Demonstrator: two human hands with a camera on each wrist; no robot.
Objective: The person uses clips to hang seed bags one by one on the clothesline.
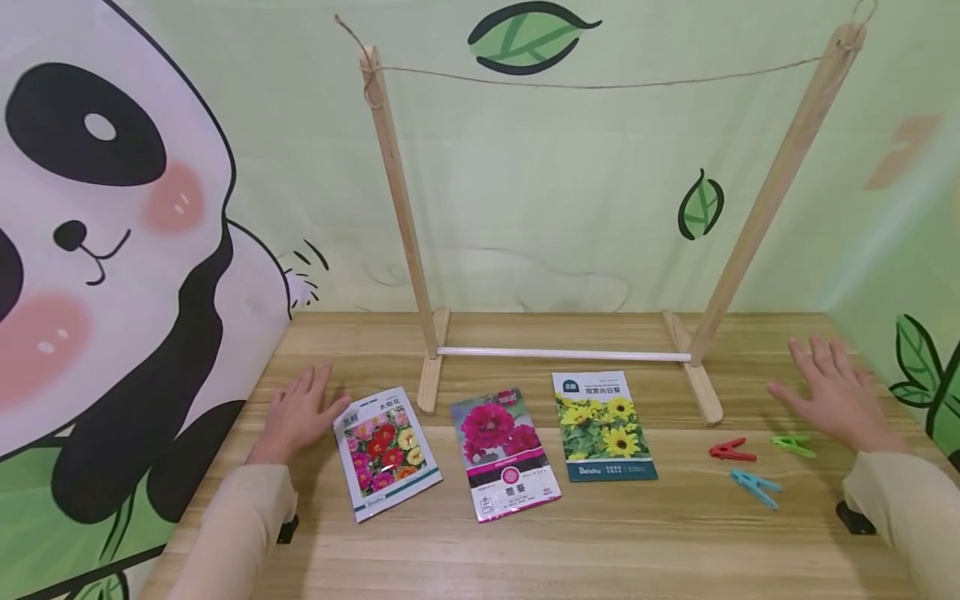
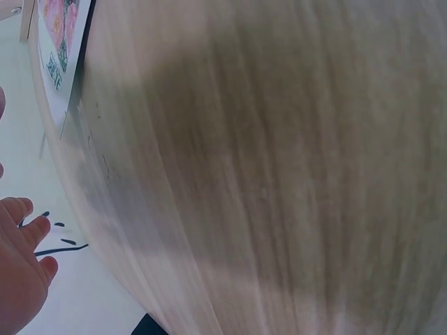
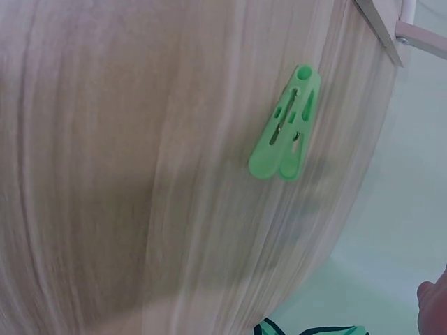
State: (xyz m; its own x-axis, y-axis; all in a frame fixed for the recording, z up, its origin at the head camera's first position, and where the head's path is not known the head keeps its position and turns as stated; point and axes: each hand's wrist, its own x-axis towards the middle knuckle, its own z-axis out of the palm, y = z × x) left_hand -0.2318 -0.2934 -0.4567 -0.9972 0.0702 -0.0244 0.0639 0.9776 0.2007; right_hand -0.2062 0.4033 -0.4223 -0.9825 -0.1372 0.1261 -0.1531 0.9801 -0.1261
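My left hand [image 1: 296,414] is spread at the left of the table, its thumb at the upper left corner of a seed packet [image 1: 392,454] with red, pink and yellow flowers. In the middle lies a second packet [image 1: 506,454] with magenta blooms, and right of it a third packet [image 1: 604,427] with yellow sunflowers. On the right side my right hand [image 1: 838,396] lies with fingers spread, holding nothing. Nearest to it is a green clothespin [image 1: 793,446], also seen in the right wrist view. A red clothespin [image 1: 732,450] and a blue clothespin [image 1: 755,488] lie just left of that.
Behind the packets stands a wooden frame with a left post [image 1: 397,200], a right post [image 1: 776,196] and a white bottom rod [image 1: 562,354]. A thin twine [image 1: 585,86] sags between the post tops. A printed panda backdrop [image 1: 525,208] rises behind the table [image 1: 570,550].
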